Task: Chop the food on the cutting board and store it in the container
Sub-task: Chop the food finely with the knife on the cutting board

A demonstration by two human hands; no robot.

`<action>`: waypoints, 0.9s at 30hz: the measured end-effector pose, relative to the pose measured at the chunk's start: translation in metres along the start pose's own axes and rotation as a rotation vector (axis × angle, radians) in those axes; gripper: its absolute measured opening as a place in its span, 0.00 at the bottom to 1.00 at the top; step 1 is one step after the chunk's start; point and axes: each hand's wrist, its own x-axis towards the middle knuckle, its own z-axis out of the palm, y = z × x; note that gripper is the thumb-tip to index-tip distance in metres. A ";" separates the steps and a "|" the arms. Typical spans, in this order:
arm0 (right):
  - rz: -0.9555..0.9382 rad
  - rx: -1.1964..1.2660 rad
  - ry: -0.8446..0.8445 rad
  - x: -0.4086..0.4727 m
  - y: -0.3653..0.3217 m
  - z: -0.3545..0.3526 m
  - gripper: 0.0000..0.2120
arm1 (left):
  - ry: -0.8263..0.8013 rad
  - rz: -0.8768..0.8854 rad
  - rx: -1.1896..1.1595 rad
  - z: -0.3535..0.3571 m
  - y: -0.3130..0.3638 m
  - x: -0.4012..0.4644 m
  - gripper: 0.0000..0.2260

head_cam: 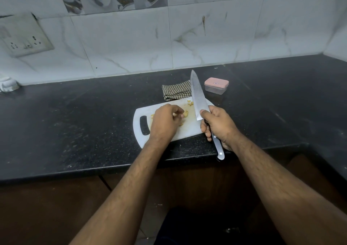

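Chopping looks partway: right grip (pixel 216 124) clasps the knife (pixel 199 96), left grip (pixel 166 120) pinches food pieces (pixel 185 114) beside it, and the container (pixel 216 85) beyond stays lidded.

Speckled black polished-stone countertop (pixel 75 124), matt white plastic cutting board (pixel 187 130), smooth grey steel knife blade (pixel 198 94), woven checked cloth (pixel 176 92), clear plastic container (pixel 216 89) lidded in matt pink, glossy marbled wall tiles (pixel 216 34)

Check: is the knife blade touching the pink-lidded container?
Apart. In the head view, bare black counter shows between the raised knife, gripped by the right hand, and the container beyond it.
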 end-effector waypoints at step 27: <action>-0.040 -0.242 -0.100 -0.006 -0.005 0.008 0.10 | -0.029 -0.100 0.140 -0.002 -0.016 -0.030 0.06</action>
